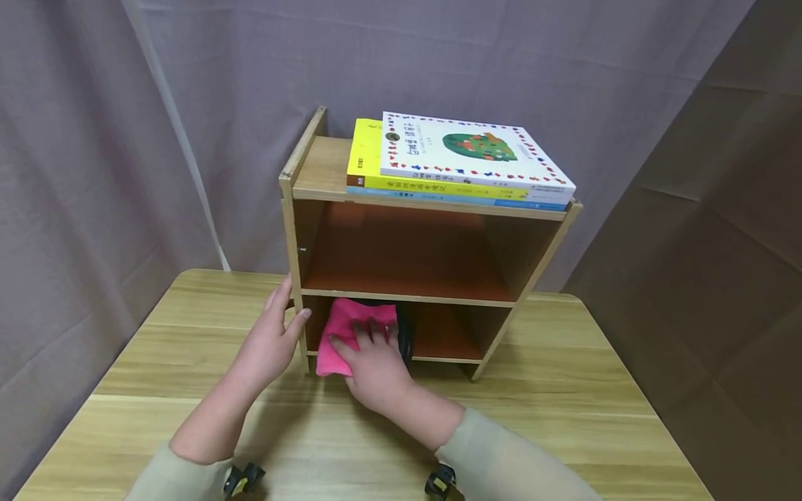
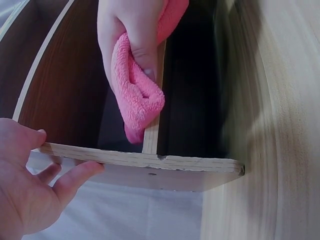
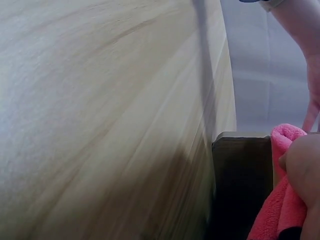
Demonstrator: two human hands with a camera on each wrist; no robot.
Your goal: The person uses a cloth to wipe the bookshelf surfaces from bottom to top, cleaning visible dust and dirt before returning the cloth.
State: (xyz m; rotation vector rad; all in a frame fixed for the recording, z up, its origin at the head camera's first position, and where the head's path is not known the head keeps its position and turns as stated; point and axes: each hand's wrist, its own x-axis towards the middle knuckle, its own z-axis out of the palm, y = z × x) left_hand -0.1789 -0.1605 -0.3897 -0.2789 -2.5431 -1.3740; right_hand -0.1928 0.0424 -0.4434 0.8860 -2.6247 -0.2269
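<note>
Left hand [image 1: 268, 348]: I have its thumb and fingers gripping the side panel [image 1: 291, 240] of the shelf [image 1: 407, 298].
Cloth [image 1: 338, 323]: pink, folded over the front edge of the bottom board [image 2: 151, 137], just beside that panel.
Right hand [image 1: 379, 372]: I see it grasping the cloth, fingers spread above, thumb pinching it round the board.
Dark thing [image 1: 405, 337]: beside the cloth, partly hidden; I can't tell what.
Books [image 1: 470, 156]: stacked on top, apart from both hands.
Wiping: I judge this end of the board is being done; next calls for sliding the cloth rightward, panel steadied.
</note>
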